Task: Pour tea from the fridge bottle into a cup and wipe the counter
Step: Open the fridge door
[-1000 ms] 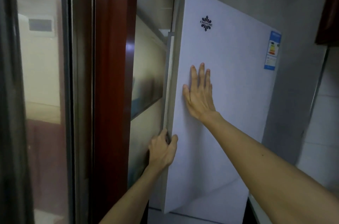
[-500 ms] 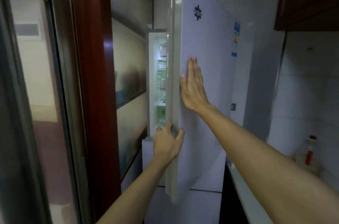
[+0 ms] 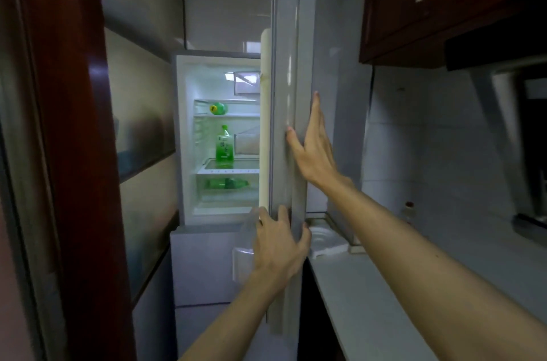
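The white fridge door (image 3: 288, 70) stands swung wide, seen almost edge-on. My left hand (image 3: 279, 245) grips its edge low down, fingers curled round it. My right hand (image 3: 313, 144) lies flat on the door's outer face with straight fingers. Inside the lit fridge (image 3: 189, 135) a green tea bottle (image 3: 225, 144) stands upright on the middle shelf. A second green bottle (image 3: 218, 108) lies on the shelf above and a third (image 3: 228, 183) lies on the shelf below. No cup is in view.
A pale counter (image 3: 384, 286) runs along the right, with a white cloth (image 3: 328, 249) at its far end beside the fridge. Dark red wall cabinets (image 3: 429, 5) hang above. A small bottle (image 3: 409, 209) stands by the tiled wall. A red door frame (image 3: 74, 153) closes the left.
The fridge door has swung from nearly closed to wide, showing the lit shelves and bottles. Both hands stayed on the door, and my view turned right toward the counter.
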The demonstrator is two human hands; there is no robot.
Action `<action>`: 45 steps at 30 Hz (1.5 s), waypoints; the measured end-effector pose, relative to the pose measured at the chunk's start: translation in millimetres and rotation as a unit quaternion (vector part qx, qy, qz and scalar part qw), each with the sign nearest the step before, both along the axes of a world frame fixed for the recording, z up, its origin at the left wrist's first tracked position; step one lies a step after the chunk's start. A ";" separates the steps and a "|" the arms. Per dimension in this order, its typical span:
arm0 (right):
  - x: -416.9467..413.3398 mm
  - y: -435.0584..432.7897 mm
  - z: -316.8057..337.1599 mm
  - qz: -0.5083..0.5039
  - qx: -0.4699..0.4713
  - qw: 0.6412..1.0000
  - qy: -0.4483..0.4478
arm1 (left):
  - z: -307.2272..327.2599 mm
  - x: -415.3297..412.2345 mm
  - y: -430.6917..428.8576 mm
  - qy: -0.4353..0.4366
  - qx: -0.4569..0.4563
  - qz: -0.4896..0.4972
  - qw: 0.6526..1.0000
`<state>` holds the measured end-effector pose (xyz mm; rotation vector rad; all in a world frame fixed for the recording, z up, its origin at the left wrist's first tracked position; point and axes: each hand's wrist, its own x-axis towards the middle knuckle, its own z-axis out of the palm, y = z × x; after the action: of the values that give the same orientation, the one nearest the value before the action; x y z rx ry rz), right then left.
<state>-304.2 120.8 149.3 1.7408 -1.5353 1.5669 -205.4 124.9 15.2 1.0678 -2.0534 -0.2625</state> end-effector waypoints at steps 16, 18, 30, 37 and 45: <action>-105.2 74.7 -5.3 -0.148 -0.031 0.988 -0.039 | 0.0 -85.5 42.6 0.084 0.021 -0.206 0.975; -113.6 81.6 -3.1 -0.156 -0.030 0.985 -0.067 | -2.4 -100.2 48.9 0.083 0.028 -0.222 0.971; -180.0 97.4 1.6 -0.204 -0.003 0.967 -0.153 | -1.6 -173.8 76.6 0.087 0.109 -0.292 0.946; -204.8 104.7 2.6 -0.167 0.003 0.969 -0.182 | -6.8 -200.2 81.2 0.082 0.108 -0.301 0.944; -227.1 106.7 3.0 -0.150 -0.004 0.970 -0.193 | -5.6 -219.3 82.6 0.064 0.101 -0.298 0.947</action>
<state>-531.3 227.5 152.3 1.1691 -1.8610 1.8152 -424.6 207.5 9.6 0.4934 -2.2161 -0.8401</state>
